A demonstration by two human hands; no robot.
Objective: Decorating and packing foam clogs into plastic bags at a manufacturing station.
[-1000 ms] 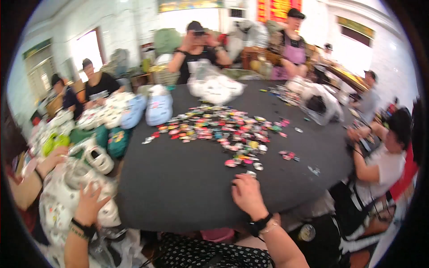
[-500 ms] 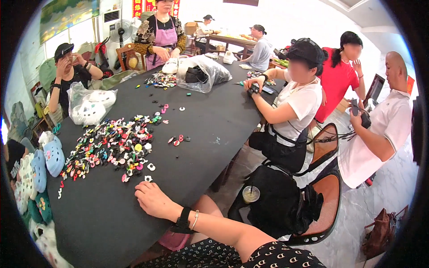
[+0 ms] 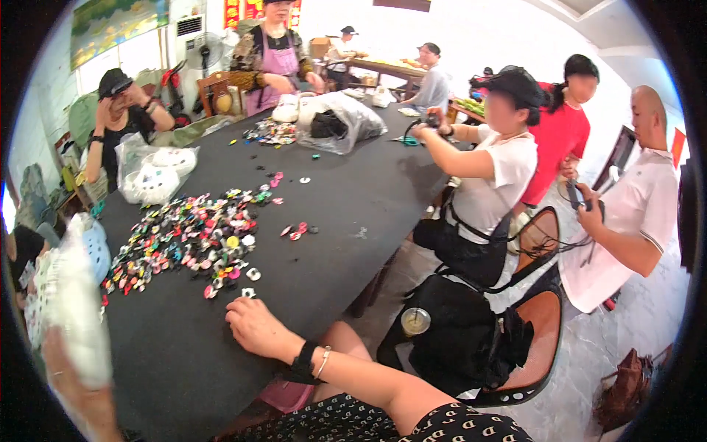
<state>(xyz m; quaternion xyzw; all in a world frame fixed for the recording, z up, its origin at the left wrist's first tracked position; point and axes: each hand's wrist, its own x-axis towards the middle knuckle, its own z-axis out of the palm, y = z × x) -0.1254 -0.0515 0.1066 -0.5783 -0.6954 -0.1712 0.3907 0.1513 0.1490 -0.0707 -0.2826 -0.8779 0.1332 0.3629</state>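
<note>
At the left edge, my left hand is closed on a white clog held upright. Motion smears both the clog and the fingers. My right hand, with a black band and a bracelet at the wrist, rests on the dark tabletop. Its fingers are loosely bent and nothing shows in them; the fingertips are partly hidden. Just beyond that hand lies a white shoe charm, at the near edge of a large heap of small colourful shoe charms.
A light-blue clog stands behind the raised one. Bagged white clogs and a bag with black items lie farther off. Several people sit or stand around the table. At right are a chair with a black bag and a lidded cup.
My left hand has come into view at the left, holding up a white clog. My right hand stays in place. Across the table, the person in the white shirt has raised their hands.
</note>
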